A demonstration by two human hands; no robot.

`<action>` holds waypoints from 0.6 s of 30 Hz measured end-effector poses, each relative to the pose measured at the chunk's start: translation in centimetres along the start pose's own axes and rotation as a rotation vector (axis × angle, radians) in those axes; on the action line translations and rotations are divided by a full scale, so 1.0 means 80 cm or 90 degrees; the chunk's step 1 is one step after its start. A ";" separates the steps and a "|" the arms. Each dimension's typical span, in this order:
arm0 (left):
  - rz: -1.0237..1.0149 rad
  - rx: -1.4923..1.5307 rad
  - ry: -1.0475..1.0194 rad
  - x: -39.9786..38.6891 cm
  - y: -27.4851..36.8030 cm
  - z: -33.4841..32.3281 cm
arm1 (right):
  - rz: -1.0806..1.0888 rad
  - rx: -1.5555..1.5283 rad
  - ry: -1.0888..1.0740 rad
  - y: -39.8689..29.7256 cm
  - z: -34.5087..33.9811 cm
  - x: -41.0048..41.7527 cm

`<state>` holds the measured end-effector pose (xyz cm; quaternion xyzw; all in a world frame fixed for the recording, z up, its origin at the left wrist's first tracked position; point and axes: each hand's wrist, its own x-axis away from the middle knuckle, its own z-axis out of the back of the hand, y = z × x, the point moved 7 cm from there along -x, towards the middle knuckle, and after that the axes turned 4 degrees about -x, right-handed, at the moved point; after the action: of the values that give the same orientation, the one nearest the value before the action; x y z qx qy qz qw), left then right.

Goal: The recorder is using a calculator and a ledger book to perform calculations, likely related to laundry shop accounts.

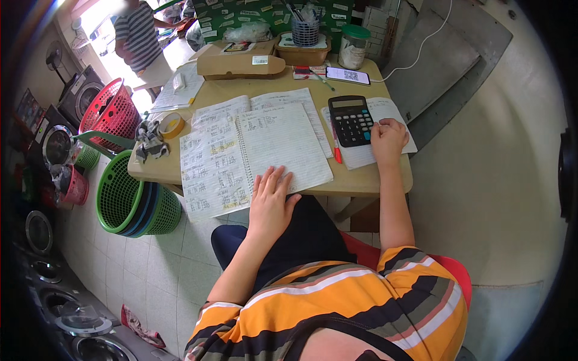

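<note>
My left hand (272, 198) lies flat, fingers apart, on the lower edge of an open spiral notebook (289, 149) with handwriting on its pages. My right hand (390, 135) rests with curled fingers at the lower right side of a black desk calculator (350, 124); whether it holds anything is hidden. Beneath the calculator is another open notebook (393, 117). A red pen (337, 153) lies along the calculator's left side. Behind, a phone (347, 76) on a white cable shows a printed-style code, near a green pencil or pen (326, 83).
A tape roll (180, 125) and crumpled cloth (151, 140) sit on the table's left. Behind are a cardboard box (239, 63), a pen basket (305, 31) and a lidded jar (354, 49). Stacked green laundry baskets (119, 194) and washing machines stand left. A person (140, 38) stands beyond.
</note>
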<state>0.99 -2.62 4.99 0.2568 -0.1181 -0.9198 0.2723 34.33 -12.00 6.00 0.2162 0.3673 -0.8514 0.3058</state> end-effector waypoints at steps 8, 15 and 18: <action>-0.014 0.029 -0.020 -0.020 -0.006 -0.008 | 0.058 -0.269 -0.023 -0.001 -0.017 -0.003; 0.001 0.048 -0.036 -0.026 -0.011 -0.005 | 0.065 -0.298 -0.028 0.012 -0.032 -0.004; 0.005 0.068 -0.044 -0.025 -0.017 -0.007 | 0.054 -0.310 -0.052 0.004 -0.031 -0.003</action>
<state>2.14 -0.41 4.87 0.2384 -0.1773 -0.9194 0.2577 35.09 -10.23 4.41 0.1169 0.5397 -0.7321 0.3988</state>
